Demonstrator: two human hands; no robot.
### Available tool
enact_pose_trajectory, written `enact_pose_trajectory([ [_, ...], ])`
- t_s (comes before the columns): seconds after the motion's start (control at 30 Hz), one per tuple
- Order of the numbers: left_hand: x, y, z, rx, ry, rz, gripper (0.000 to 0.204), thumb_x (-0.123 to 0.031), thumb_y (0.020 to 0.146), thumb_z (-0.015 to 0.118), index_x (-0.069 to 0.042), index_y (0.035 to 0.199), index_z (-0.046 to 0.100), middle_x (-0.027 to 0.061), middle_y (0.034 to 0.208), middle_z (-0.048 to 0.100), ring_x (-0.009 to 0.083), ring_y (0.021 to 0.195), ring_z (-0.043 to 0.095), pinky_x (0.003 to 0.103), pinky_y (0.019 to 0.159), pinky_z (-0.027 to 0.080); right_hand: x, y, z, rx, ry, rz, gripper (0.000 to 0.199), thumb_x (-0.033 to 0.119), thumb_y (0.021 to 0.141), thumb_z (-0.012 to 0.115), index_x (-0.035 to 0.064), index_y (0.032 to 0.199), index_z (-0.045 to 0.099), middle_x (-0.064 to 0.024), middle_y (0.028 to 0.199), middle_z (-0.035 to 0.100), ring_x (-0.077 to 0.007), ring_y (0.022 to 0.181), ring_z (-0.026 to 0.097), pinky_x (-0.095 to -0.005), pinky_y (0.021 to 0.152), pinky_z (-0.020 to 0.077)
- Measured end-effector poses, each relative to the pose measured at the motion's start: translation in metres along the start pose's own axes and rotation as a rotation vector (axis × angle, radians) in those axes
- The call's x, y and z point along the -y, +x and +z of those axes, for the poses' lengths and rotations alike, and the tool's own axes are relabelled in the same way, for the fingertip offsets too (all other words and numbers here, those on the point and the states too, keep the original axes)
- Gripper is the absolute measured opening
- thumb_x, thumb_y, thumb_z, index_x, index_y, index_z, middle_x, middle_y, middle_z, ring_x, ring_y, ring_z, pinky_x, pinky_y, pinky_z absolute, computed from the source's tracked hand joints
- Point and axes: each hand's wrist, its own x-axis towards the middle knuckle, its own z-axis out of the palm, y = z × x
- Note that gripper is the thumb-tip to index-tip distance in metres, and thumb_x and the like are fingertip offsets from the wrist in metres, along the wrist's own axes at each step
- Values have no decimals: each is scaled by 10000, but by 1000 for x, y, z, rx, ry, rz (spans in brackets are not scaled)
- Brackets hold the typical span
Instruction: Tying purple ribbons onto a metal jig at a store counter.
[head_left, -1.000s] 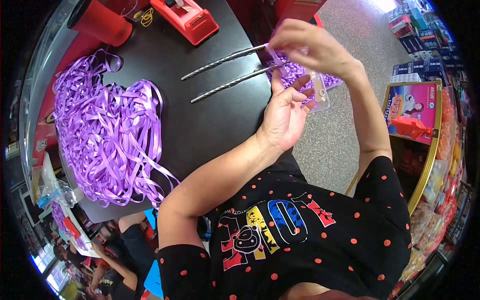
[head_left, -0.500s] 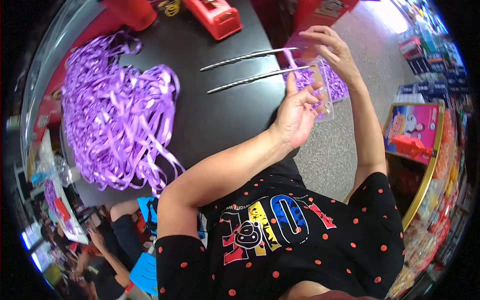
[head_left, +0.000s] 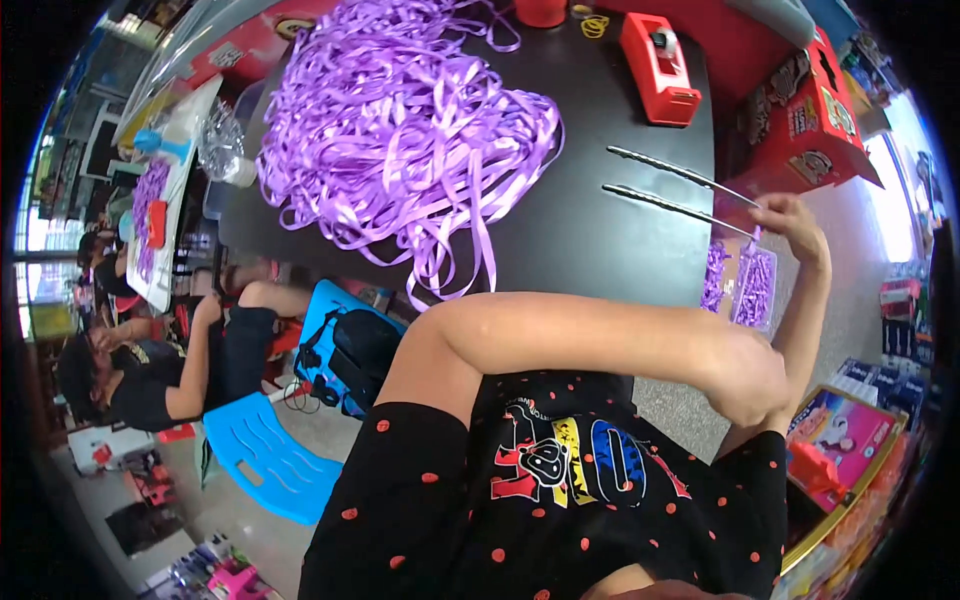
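A short bit of purple ribbon (head_left: 755,237) sits at the outer tip of the lower metal rod (head_left: 660,206), right of centre in the frame; the upper metal rod (head_left: 660,168) runs alongside, both reaching past the table edge.

Change: the left hand (head_left: 748,378) is off the rods, where it was palm-up half a second ago, and is now drawn back beside the right forearm, lower down. Likely means the ribbon work at the tips is down to one hand for the moment.

Right hand (head_left: 793,226): fingers bent, fingertips at the end of the upper rod, seemingly touching; cannot tell if they pinch any ribbon. Left hand: back of hand up, blurred, fingers hidden, so how far open or whether it holds anything cannot be told.

Small purple pieces (head_left: 754,288) lie just below the tips. Big heap of ribbon (head_left: 400,140), upper middle, on the dark table (head_left: 600,250). Red tape dispenser (head_left: 662,80), upper right.
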Motion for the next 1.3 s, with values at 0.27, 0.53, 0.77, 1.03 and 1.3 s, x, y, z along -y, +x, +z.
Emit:
enact_pose_trajectory([
  [0.27,-11,-60,6,-981,1153,463,182,-217,709,545,-78,826,534,69,806,484,171,748,525,308,750,414,-143,-6,-9,-416,-923,29,332,314,871,623,-3,955,672,-52,855,705,-176,743,640,-328,639,486],
  [0.53,-13,-63,22,-516,801,268,95,-158,696,581,-68,722,592,10,675,540,147,668,585,294,615,381,142,-43,130,-327,-155,-530,219,125,895,589,34,1087,643,-120,950,676,-181,834,644,-283,737,494],
  [0.77,-25,-97,19,-509,739,272,68,-162,728,599,-94,723,606,13,685,557,140,665,584,278,602,366,204,58,230,-250,-659,-977,191,131,819,628,60,995,644,-105,953,607,-285,927,592,-374,789,495],
  [1.03,-15,-177,23,-821,660,275,86,-132,692,584,-47,681,572,28,656,520,154,653,559,288,626,416,210,66,248,-250,-646,-942,161,108,760,701,66,912,669,-101,932,637,-270,891,617,-355,807,498],
  [1.3,-2,-273,25,-1308,325,371,207,-138,654,640,-14,820,637,64,778,607,204,565,521,315,592,441,194,-54,206,-190,291,-802,152,138,823,608,46,814,487,-106,743,567,-198,703,548,-357,672,463],
])
